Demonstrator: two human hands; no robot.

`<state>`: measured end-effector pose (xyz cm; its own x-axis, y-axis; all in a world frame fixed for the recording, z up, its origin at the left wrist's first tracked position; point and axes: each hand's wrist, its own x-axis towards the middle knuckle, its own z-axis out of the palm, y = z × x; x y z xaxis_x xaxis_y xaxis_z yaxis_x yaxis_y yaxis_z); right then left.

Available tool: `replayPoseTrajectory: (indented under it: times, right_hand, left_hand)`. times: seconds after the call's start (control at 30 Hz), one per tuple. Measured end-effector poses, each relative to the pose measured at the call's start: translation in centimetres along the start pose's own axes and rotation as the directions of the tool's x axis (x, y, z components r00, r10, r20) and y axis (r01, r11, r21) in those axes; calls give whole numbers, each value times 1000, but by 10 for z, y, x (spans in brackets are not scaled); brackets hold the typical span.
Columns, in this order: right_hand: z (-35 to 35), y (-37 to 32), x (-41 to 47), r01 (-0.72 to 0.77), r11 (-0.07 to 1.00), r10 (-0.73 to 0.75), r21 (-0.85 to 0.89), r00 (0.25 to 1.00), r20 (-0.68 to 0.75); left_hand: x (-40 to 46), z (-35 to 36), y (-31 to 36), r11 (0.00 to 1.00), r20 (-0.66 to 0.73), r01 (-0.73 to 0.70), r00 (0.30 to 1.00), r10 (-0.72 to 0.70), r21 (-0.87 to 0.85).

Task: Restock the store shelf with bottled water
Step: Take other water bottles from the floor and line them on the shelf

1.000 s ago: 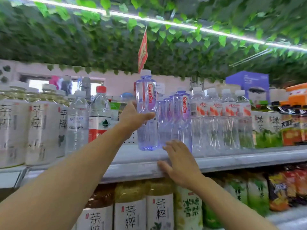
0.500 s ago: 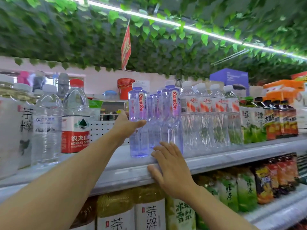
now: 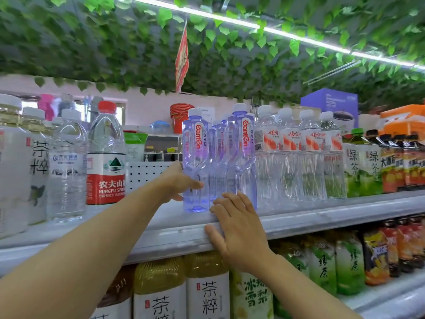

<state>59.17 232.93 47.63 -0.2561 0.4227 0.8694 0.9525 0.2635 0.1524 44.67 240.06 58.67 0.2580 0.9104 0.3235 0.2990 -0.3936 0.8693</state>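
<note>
1. We see our left hand (image 3: 178,181) gripping a purple water bottle (image 3: 195,164) standing upright on the shelf (image 3: 322,217).
2. At five o'clock from it, our right hand (image 3: 236,226) rests flat on the shelf edge.
3. More purple bottles (image 3: 241,155) stand at its three o'clock.

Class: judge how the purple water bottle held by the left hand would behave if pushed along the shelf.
The purple bottle is tall and narrow, so it probably tips easily. It looks full, so likely heavy for its size. Its smooth plastic may slide on the shelf; the left hand steadies it.

bottle (image 3: 195,162) – violet tint, red lettering, white cap
</note>
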Motion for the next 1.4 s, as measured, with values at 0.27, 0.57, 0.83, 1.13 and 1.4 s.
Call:
replayPoseTrajectory:
  times: [0.27,0.57,0.83,1.13,1.4]
  right_hand:
    - [1,0,0,-3,1000,3,10,1000,1]
    - [1,1,0,-7,1000,7,1,1000,15]
    - [2,1,0,-6,1000,6,-6,1000,14]
    - [1,0,0,-10,1000,10,-7,1000,7]
    - [-2,-2,1,-20,1000,20,7,999,38]
  left_hand:
    - [19,16,-4,993,-20,47,999,-49,-109]
    - [23,18,-10,992,-32,42,998,-46,-123]
    - [23,16,-12,993,3,28,1000,-28,-118]
    - [22,14,-11,993,11,33,999,-32,-115]
    - [21,14,-11,990,16,38,999,-36,-138]
